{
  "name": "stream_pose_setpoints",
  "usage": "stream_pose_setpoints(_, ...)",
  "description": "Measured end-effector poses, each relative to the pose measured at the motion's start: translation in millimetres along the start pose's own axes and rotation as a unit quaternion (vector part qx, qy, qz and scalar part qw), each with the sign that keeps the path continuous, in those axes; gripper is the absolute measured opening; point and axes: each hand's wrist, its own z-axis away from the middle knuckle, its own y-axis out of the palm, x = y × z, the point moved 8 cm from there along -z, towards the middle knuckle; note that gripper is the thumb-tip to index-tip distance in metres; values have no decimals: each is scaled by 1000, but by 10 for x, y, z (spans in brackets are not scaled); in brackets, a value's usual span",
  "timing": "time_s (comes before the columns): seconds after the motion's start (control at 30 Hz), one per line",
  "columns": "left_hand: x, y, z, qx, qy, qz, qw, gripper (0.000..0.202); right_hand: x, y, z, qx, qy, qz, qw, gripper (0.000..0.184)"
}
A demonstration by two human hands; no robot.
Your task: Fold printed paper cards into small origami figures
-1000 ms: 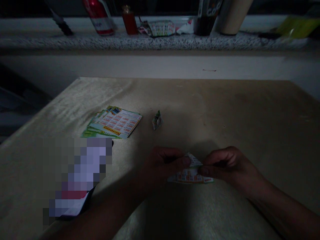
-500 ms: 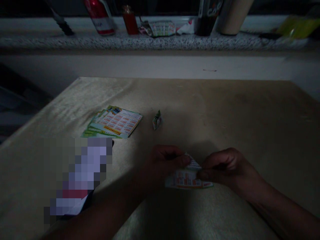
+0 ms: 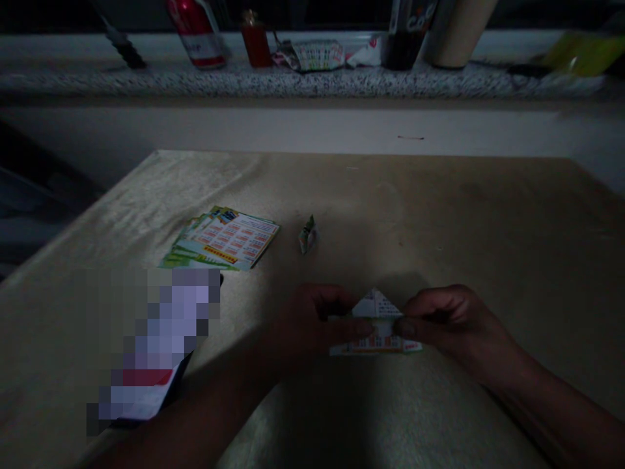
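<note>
Both my hands pinch a small printed paper sheet [image 3: 375,326] just above the beige tablecloth [image 3: 439,221]. The sheet is folded so its top forms a point. My left hand [image 3: 312,322] grips its left side with thumb and fingers closed. My right hand [image 3: 449,322] pinches its right side. A fanned stack of similar printed sheets [image 3: 222,240] lies to the left, farther back. A small folded paper piece [image 3: 307,234] stands on the cloth behind my hands.
A blurred-out flat object [image 3: 151,345] lies at the near left of the table. On the speckled stone ledge [image 3: 293,81] behind are a red can [image 3: 195,32], a red lighter [image 3: 254,39], wrappers [image 3: 312,55], a dark bottle [image 3: 407,32] and a beige cup [image 3: 456,32].
The paper's upper part has been folded into a peaked, triangular shape. Both hands stayed in place, shifting their fingers slightly along the sheet.
</note>
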Motion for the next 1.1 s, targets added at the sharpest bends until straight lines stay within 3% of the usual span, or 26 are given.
stream_pose_setpoints(0.33,-16,-30,7,16,-2,51,999,23,6,-17,-16,-5,-9,-29,1000,8)
stream_pose_setpoints(0.47,-31,-118,6,-21,-2,75,997,31,20,-38,-15,-8,-14,-31,999,10)
stream_pose_setpoints(0.63,3,-165,-12,-29,-8,67,997,47,-1,-60,-27,-1,-13,-63,998,11)
stream_pose_setpoints(0.73,-26,-208,-16,-41,13,66,997,46,-23,-93,-33,-8,-13,-75,997,12)
stream_pose_setpoints(1.1,-44,-106,-9,-4,23,168,985,44,-32,21,-38,34,7,-151,988,16)
